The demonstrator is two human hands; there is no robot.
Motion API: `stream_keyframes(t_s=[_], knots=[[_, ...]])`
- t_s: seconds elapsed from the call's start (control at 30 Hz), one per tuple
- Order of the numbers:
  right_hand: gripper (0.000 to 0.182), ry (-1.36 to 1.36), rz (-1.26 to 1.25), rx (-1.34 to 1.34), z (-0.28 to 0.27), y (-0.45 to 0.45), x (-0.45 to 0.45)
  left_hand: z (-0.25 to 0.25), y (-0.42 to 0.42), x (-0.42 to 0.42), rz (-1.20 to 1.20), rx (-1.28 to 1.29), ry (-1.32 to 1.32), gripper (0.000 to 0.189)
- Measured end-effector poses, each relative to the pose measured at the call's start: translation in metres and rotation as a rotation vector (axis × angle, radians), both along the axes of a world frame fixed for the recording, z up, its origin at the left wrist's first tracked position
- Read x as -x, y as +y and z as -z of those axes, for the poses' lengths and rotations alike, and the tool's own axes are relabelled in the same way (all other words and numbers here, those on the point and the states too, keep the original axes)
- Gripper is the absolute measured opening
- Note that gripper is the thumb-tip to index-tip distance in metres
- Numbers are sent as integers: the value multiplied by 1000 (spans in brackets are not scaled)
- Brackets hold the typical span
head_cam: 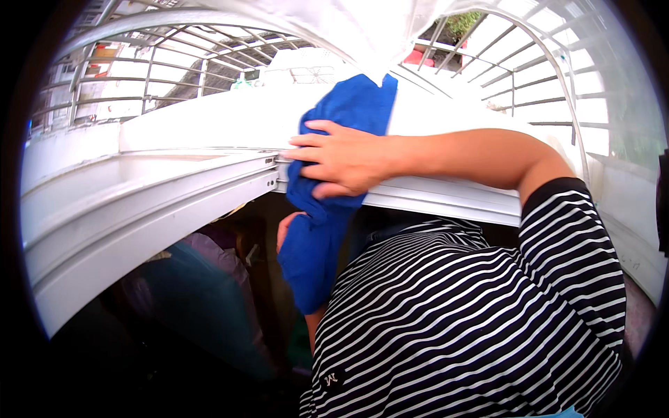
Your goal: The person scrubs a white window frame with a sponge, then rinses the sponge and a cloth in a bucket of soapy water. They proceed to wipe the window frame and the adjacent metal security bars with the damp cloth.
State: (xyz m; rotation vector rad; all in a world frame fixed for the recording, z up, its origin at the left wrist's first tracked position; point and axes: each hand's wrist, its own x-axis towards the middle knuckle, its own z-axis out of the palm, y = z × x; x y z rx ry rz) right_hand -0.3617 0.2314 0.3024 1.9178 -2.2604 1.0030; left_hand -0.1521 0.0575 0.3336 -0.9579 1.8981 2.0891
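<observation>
A blue cloth is draped over the white window frame at the corner where two rails meet, one end on the pale sill and the other hanging inside. My right hand presses on the cloth from above, fingers pointing left and spread, thumb nearest me. Its fingertips reach the cloth's left edge beside the rail joint. Below the frame, my left hand is mostly covered by the hanging part of the cloth. Only a bit of that hand shows at the cloth's edge, and its grip is hidden.
Grooved white rails run off to the left. Outside stands a metal bar cage around a bright white ledge. White sheeting hangs down at top centre. Dim fabric lies in shadow at lower left.
</observation>
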Motion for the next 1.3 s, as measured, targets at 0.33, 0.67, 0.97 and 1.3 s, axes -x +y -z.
stream_keyframes(t_s=[0.33,0.67,0.97,1.3], knots=[[38,6,146,-113,-24,93,-24,37,-8,-33,-78,-98,37,27],[23,-391,244,597,-77,-11,-2,53,-3,-53,414,-201,-45,34],[30,-253,68,-268,-51,106,-25,19,-6,-52,-89,98,151,21],[47,-231,200,64,-51,62,8,-82,-25,53,-307,1130,868,62]])
